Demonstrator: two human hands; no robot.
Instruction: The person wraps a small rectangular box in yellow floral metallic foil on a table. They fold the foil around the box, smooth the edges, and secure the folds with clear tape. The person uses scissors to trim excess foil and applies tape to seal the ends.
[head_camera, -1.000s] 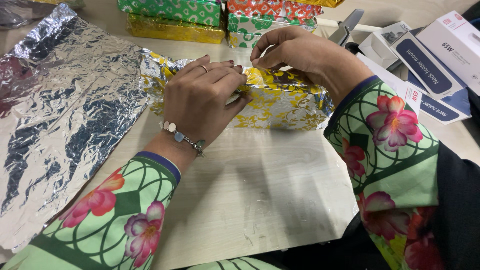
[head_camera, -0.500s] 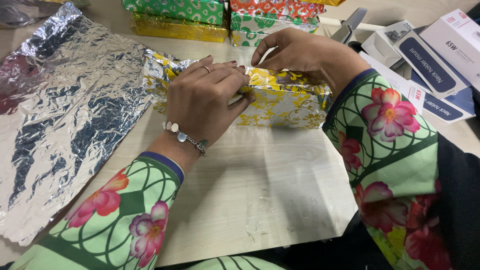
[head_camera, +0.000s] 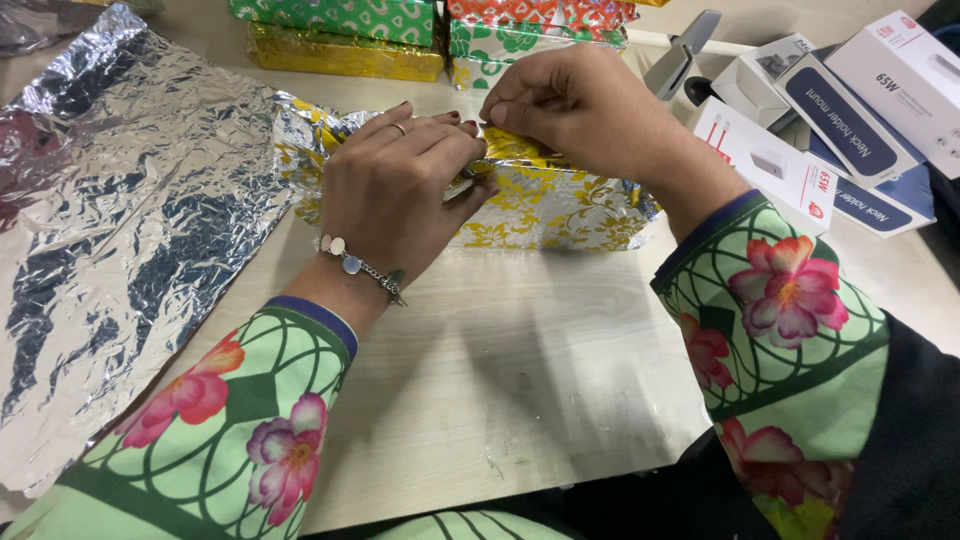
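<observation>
On the pale wooden table (head_camera: 530, 350), just in front of the stack of wrapped boxes (head_camera: 400, 30), we are wrapping a box in yellow-flowered silver foil paper (head_camera: 560, 205). Our left hand (head_camera: 395, 195) is lying flat on the box top, fingers spread and pressing the paper down, gripping nothing. Our right hand (head_camera: 575, 105) is pinching the paper's seam on the box's upper edge between thumb and fingertips.

Judging by how it lies, the long sides are already covered and the top seam is being closed. The end left of the box is still loose, with paper flaring out crumpled there. The right end is partly hidden by our wrist, so we cannot tell whether it is folded.

Left of the box, a big crinkled silver foil sheet (head_camera: 110, 220) is touching the loose flap, crowding that side. Right of the box, white product cartons (head_camera: 820, 130) are lying near. Nearer us than the box, bare tabletop is leaving room.
</observation>
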